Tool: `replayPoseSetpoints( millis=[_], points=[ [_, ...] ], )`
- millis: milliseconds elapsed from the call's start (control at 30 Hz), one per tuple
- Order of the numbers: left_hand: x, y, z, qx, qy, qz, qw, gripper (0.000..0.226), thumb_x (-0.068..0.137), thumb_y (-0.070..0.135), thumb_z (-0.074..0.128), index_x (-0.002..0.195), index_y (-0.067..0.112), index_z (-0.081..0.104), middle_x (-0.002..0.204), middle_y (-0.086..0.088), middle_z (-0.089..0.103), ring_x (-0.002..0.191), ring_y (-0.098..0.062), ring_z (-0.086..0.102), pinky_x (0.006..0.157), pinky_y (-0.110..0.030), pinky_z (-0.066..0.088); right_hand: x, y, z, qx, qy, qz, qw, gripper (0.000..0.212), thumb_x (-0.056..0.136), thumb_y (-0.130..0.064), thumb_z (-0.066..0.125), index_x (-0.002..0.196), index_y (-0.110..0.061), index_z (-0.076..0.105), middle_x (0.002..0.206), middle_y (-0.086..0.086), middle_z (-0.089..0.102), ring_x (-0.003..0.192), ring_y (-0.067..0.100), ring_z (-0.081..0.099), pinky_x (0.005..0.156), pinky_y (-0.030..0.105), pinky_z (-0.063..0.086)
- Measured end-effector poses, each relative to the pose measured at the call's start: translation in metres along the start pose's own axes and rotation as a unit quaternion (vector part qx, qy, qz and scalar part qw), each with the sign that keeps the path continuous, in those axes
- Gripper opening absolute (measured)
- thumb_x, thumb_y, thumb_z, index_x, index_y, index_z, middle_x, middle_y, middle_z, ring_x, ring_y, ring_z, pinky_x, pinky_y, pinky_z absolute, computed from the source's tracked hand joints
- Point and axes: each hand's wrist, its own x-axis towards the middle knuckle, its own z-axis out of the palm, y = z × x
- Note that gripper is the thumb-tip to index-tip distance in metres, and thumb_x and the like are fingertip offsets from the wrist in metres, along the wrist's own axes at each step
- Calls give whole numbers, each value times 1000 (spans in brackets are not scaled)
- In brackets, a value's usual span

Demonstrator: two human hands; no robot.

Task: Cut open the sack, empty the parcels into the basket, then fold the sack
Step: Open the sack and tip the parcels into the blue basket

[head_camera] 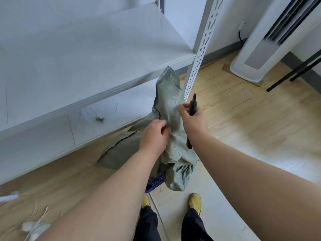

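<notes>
A grey-green woven sack (171,101) is held upright in front of me, its top corner pointing up near the shelf post. My left hand (153,135) pinches the sack's fabric at its middle. My right hand (192,119) grips a black cutter (193,104), blade end pointing up, and its fingers also touch the sack. The sack's lower part bunches over a dark blue basket (154,183), of which only a corner shows. No parcels are visible.
A white metal shelf rack (97,54) stands to the left, its perforated post (199,54) just behind the sack. A white standing appliance (260,54) is at the right. Loose strings and white scraps (34,226) lie on the wooden floor. My yellow shoes (195,202) are below.
</notes>
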Motion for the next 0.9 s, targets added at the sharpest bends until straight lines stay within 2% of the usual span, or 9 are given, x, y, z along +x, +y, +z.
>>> replayPoseSetpoints(
  millis=[133,200,267,333,400,500,600,733,900],
  points=[
    [-12,24,26,-1,-52,17,999,18,94,27,52,87,19,66,89,6,62,88,-15,57,76,-28,44,17,-12,-11,-193,-78,-55,976,72,72,-40,78,133,-21,46,116,-5,58,105,15,57,83,31,48],
    [-18,32,35,24,-84,35,996,27,93,26,53,67,20,53,74,11,52,82,-14,52,70,-26,37,23,-6,-20,-270,-68,-47,959,50,77,-21,68,124,-22,51,106,-2,63,94,22,61,73,33,53],
    [-22,32,39,5,-138,-3,990,34,93,27,54,63,13,46,65,7,44,72,-15,45,64,-28,31,26,2,-32,-277,-67,-49,957,26,80,-6,51,101,-18,59,79,1,60,77,27,58,53,28,44],
    [-21,25,37,-135,-164,-95,973,27,93,34,56,78,12,62,73,3,56,71,-14,51,69,-29,40,29,9,-43,-260,-64,-73,961,20,80,-1,46,86,-16,57,65,0,51,69,26,52,50,25,35],
    [-12,15,37,-209,-64,-164,962,17,93,36,56,94,22,64,89,4,66,82,-14,60,80,-33,48,30,12,-52,-241,-64,-94,964,22,80,0,44,84,-17,57,64,-1,50,65,24,50,51,26,35],
    [7,3,43,-80,86,-178,977,25,92,21,57,117,26,55,118,0,59,101,-18,59,91,-36,49,30,13,-60,-225,-99,-111,963,23,82,0,45,92,-14,61,72,4,56,67,24,52,55,28,41],
    [20,3,53,61,-11,-148,987,59,90,7,53,141,32,38,142,0,43,129,-24,44,104,-42,42,35,11,-73,-155,-121,-96,976,25,83,0,49,90,-19,63,82,5,61,75,24,57,68,36,51],
    [19,5,69,162,-130,-175,962,75,84,0,44,149,33,26,151,1,36,138,-27,33,108,-44,39,41,13,-98,-45,-183,-31,981,29,85,9,48,77,-17,55,73,4,59,66,18,61,60,23,52],
    [10,-11,81,240,-117,-286,920,46,88,2,44,126,26,55,132,-7,55,123,-29,48,102,-45,39,46,16,-119,-2,-227,-9,974,30,86,14,46,75,-13,53,74,6,58,63,20,61,78,36,55]
  ],
)
